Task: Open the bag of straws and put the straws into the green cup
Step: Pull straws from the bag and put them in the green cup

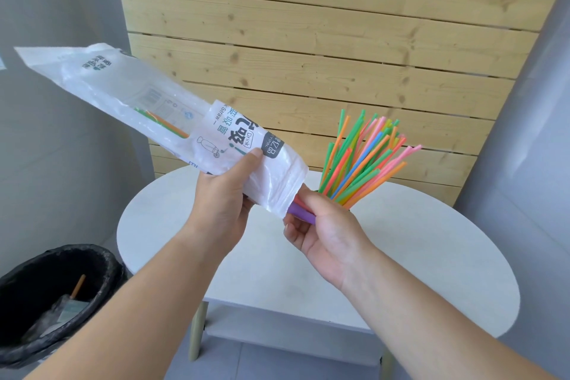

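**Last straws coming out of a nearly empty bag**

My left hand (228, 191) grips the bag of straws (160, 114) near its open mouth, thumb on the printed side, and holds it slanted in the air above the white table (277, 256), with the closed end up and to the left. My right hand (324, 231) is closed on a purple straw (300, 213) that sticks out from the mouth of the bag. Inside the clear film I see only a few straws remaining (163, 123), orange and green.

The big bundle of straws (361, 160) already stands just behind my right hand, fanned out. The green cup itself is hidden by my hand, so I cannot confirm it directly; I judge the bundle is sitting in it.

I expect the bag to be thin, soft and slippery, so it will collapse if I hold it far from the mouth. The straws are very light and fairly stiff, but easy to crush. The best place to take them is near the end, with gentle pressure, pulling straight along the bag. The loose ones may slide out suddenly.

A black bin (58, 296) stands at lower left.
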Demonstrator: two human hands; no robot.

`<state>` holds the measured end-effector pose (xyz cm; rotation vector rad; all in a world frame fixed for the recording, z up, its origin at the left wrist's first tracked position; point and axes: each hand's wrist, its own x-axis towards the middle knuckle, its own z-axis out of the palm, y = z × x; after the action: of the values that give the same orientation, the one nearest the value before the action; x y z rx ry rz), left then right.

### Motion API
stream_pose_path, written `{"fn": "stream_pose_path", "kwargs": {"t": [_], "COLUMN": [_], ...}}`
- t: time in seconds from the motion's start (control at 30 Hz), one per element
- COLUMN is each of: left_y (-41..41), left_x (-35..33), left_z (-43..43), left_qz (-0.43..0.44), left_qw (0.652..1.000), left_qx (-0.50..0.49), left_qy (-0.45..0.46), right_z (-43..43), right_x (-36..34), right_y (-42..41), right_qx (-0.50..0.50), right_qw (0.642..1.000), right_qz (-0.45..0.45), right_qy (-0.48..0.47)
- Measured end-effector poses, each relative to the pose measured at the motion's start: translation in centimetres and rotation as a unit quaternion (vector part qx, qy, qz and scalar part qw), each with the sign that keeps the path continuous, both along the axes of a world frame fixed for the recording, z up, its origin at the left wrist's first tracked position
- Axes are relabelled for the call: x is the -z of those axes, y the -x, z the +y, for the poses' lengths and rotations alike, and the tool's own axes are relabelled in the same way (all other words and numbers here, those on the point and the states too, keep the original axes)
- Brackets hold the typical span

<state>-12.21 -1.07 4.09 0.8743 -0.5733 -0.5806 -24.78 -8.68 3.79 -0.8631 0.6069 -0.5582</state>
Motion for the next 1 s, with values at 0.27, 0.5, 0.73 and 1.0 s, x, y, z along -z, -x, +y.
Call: {"fn": "stream_pose_path", "kwargs": {"t": [0.27,0.5,0.73,1.0], "left_y": [-0.2,-0.8,-0.6,-1.4], "left_x": [0.0,-0.2,-0.2,-0.4], "left_z": [0.2,0.4,0.5,0.8], "left_qz": [-0.014,0.044,0.023,0.079], "left_qw": [1.0,0.998,0.999,0.996], "left_qx": [0.012,0.0,0.018,0.036], "left_qy": [0.011,0.035,0.032,0.033], "right_z": [-0.2,-0.5,0.2,-0.7], "right_x": [-0.1,-0.7,-0.8,-1.7], "right_y": [0.3,0.8,0.7,1.8], "right_qx": [-0.002,0.008,-0.019,0.008], "right_qw": [1.0,1.0,0.999,0.997], "right_qz": [-0.007,-0.023,-0.012,-0.026], "right_qy": [0.014,0.011,0.024,0.066]}}
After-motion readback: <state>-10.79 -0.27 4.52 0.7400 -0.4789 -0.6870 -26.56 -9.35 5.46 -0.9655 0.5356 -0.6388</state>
